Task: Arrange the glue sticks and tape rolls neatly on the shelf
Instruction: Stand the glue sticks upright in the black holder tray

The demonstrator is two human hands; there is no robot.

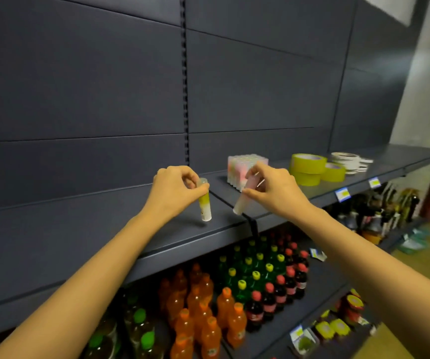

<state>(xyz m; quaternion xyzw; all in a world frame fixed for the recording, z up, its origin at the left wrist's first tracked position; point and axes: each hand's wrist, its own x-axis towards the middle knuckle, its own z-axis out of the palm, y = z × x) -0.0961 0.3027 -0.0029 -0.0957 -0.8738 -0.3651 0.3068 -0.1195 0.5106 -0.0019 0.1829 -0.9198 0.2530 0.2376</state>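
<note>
Centre frame: pinches yellow glue stick (205, 203) upright in left hand (173, 189), pink glue stick (243, 200) tilted in right hand (273, 187), nearer glue-stick block (236, 167) toward upper right.

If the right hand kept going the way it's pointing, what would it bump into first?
Probably the block of glue sticks standing just beyond the right hand, though depth is hard to judge here.

glue stick pack (246, 171) on shelf (92, 234), tape rolls (308, 168) right of it, bottles (208, 307) below
</note>
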